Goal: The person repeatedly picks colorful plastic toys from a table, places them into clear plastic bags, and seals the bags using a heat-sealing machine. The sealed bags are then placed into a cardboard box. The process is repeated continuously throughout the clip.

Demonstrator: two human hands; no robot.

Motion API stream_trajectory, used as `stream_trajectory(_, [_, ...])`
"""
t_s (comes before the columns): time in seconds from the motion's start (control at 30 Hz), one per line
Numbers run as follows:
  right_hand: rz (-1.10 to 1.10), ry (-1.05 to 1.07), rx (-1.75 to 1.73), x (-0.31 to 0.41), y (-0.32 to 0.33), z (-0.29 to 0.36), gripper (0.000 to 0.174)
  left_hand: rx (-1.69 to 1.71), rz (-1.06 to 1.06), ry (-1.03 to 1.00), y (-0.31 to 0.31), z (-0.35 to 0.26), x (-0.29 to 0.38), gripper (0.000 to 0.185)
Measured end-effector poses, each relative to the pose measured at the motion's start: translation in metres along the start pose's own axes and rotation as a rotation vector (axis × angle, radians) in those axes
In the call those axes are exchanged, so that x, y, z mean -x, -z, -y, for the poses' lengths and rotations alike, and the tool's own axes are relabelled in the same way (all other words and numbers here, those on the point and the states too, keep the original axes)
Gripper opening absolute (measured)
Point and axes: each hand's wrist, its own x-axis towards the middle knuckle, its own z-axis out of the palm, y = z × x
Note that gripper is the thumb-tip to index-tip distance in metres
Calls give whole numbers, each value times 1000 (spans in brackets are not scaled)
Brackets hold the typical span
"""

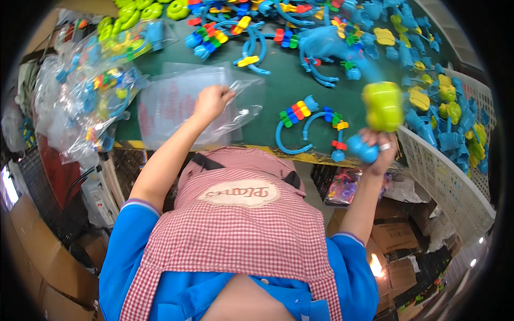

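Note:
My left hand (pixel 213 103) pinches the edge of a clear plastic bag (pixel 251 100), which lies over a stack of flat bags with red print (pixel 172 108) on the green tabletop. At the right, my right hand (pixel 378 150) holds blue rounded plastic toy parts (pixel 362 149). A blurred lime-green plastic piece (pixel 383 106) is at its fingertips, with a blurred blue part above it. Between my hands lie two curved blue toy arcs (pixel 287 144) with red, yellow, green and blue links.
A white perforated plastic basket (pixel 445 176) with blue, yellow and green parts stands at the right. Filled clear bags (pixel 80 96) pile up at the left. More blue arcs (pixel 253 48) and lime-green rings (pixel 176 10) lie along the back.

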Motion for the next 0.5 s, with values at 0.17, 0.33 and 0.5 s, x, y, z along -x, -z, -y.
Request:
stream_trajectory(0.17, [159, -504, 318, 66, -99, -64, 40, 921, -66, 70, 40, 0, 3, 19])
stream_trajectory(0.33, [691, -468, 482, 83, -166, -49, 50, 568, -169, -380, 82, -56, 63, 11])
stream_trajectory(0.5, [679, -736, 609, 76, -202, -73, 33, 763, -360, -496, 119, -73, 146, 5])
